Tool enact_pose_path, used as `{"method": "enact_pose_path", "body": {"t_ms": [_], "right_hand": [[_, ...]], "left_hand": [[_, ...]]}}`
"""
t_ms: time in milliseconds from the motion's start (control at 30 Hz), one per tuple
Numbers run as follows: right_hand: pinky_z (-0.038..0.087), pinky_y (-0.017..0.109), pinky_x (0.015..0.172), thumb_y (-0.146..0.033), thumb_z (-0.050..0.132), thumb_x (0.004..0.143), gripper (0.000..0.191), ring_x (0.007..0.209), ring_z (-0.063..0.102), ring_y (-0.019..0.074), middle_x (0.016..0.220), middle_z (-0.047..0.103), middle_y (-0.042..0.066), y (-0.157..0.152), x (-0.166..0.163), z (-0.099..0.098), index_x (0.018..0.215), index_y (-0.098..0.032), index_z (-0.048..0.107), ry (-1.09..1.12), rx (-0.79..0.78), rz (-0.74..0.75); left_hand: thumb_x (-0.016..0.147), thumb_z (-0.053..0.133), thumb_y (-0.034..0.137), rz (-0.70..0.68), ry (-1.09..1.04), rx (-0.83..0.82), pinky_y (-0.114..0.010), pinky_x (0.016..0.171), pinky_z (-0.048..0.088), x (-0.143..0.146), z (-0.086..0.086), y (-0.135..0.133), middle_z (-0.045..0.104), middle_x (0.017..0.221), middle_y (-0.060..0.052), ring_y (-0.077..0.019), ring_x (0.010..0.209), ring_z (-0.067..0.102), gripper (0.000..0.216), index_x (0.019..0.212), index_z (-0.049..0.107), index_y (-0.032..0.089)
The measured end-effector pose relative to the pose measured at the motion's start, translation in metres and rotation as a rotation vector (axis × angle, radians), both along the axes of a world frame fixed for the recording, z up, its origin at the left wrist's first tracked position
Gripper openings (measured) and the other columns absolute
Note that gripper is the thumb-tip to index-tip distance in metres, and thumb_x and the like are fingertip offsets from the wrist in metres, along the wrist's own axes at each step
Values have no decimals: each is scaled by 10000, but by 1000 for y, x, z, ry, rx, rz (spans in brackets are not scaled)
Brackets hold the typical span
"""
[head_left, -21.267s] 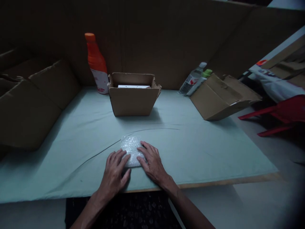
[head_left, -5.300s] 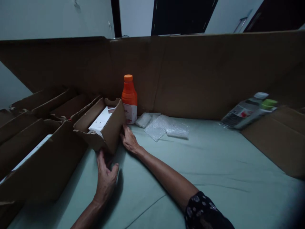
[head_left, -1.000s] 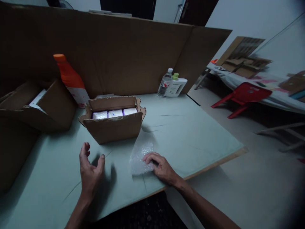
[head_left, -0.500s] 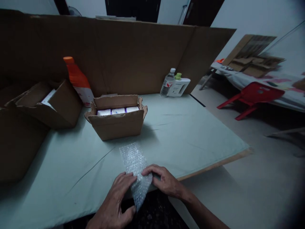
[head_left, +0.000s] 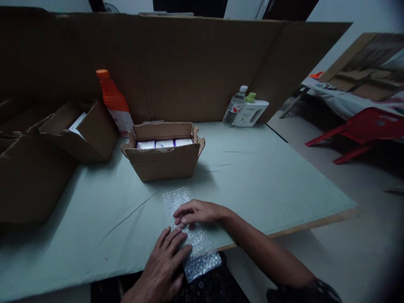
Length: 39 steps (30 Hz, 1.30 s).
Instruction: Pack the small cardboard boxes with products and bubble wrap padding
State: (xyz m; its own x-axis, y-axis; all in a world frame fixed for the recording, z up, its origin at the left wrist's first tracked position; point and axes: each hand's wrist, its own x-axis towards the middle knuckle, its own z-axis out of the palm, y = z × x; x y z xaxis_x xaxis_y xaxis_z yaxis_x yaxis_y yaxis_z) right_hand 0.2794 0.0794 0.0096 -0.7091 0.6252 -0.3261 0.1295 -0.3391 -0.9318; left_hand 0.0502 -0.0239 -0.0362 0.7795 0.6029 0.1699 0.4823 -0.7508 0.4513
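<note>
A strip of clear bubble wrap (head_left: pixel 202 266) lies on the table's front edge, its near end hanging over. My left hand (head_left: pixel 166 263) rests on the strip's left side, fingers stretched out and flat. Across the strip's upper part lies my right hand (head_left: pixel 198 212), its fingers bent loosely and the fingertips near the wrap; whether they pinch it is hidden. Beyond the wrap stands an open cardboard box (head_left: pixel 166 162) with white, purple-edged packs (head_left: pixel 164 144) inside.
Further cardboard boxes (head_left: pixel 85 143) stand at the left, beside an orange bottle (head_left: pixel 115 103). A water bottle (head_left: pixel 235 107) and a white jug (head_left: pixel 251 112) lean by the cardboard wall (head_left: pixel 195 63). A red chair (head_left: pixel 369 126) is at the right.
My right hand has moved up and left over the wrap. The wrap's near end now spreads flatter over the edge. My left hand has flattened onto it. The view has shifted slightly.
</note>
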Motion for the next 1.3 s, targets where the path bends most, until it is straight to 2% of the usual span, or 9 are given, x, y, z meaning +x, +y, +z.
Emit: {"method": "enact_pose_path", "body": {"t_ms": [100, 233, 433, 533, 633, 733, 833, 933, 1300], "right_hand": [[565, 243, 579, -317, 678, 852, 297, 797, 717, 179, 1003, 759, 126, 36, -18, -19, 1074, -121, 706, 27, 35, -254], [576, 274, 772, -236, 631, 877, 278, 1004, 676, 171, 1194, 705, 119, 47, -8, -19, 1143, -173, 682, 6, 189, -559], [548, 409, 944, -293, 681, 856, 303, 1038, 681, 210, 1124, 739, 77, -30, 51, 0, 1144, -206, 713, -161, 350, -407], [555, 422, 944, -319, 667, 880, 272, 1031, 694, 224, 1102, 745, 91, -67, 68, 3, 1120, -206, 722, -191, 370, -533], [588, 400, 875, -311, 650, 893, 218, 951, 720, 220, 1067, 752, 92, -89, 63, 5, 1077, -223, 725, -116, 401, -664], [584, 387, 869, -243, 620, 900, 186, 946, 713, 213, 1036, 752, 81, -94, 40, 6, 1051, -234, 729, -127, 571, -655], [558, 419, 915, -183, 615, 880, 232, 1028, 680, 232, 1087, 741, 89, -88, 15, 2, 1079, -236, 722, -239, 819, -561], [543, 443, 915, -155, 609, 874, 256, 1055, 657, 244, 1149, 721, 94, -78, 3, -7, 1092, -241, 712, -347, 985, -532], [499, 490, 957, -179, 671, 838, 371, 1164, 605, 288, 1264, 674, 103, -78, 10, -28, 1200, -259, 652, -475, 1108, -465]], "left_hand": [[664, 561, 41, 53, -36, 113, -575, 1151, 359, 5, -10, -3, 614, 1368, -102, -306, 1360, 477, 668, 1304, 559, 234], [730, 529, 24, 139, -108, 194, -541, 1132, 386, 12, -13, -6, 672, 1269, -91, -285, 1300, 533, 503, 1190, 618, 210], [788, 513, 65, 183, -321, 38, -537, 1059, 453, 13, -4, 0, 723, 1148, -87, -276, 1197, 614, 364, 1089, 651, 215], [886, 507, 127, 270, -447, -106, -453, 942, 540, 10, 1, 8, 756, 1005, -67, -240, 1062, 680, 252, 1054, 669, 223], [934, 525, 245, 499, -457, -240, -388, 811, 587, 10, 4, 19, 746, 1085, -89, -229, 981, 705, 256, 1156, 650, 216], [910, 551, 307, 651, -395, -244, -387, 789, 586, 13, 3, 30, 724, 1106, -108, -224, 914, 697, 453, 1346, 548, 185], [885, 557, 297, 666, -343, -180, -368, 749, 571, 15, 1, 38, 700, 868, -50, -199, 766, 653, 522, 1389, 518, 167], [896, 544, 287, 662, -330, -151, -350, 731, 557, 16, -1, 40, 682, 840, -40, -193, 749, 635, 516, 1394, 513, 157], [896, 557, 265, 620, -346, -72, -356, 706, 544, 18, -11, 41, 669, 819, -45, -205, 735, 630, 464, 1350, 550, 166]]}}
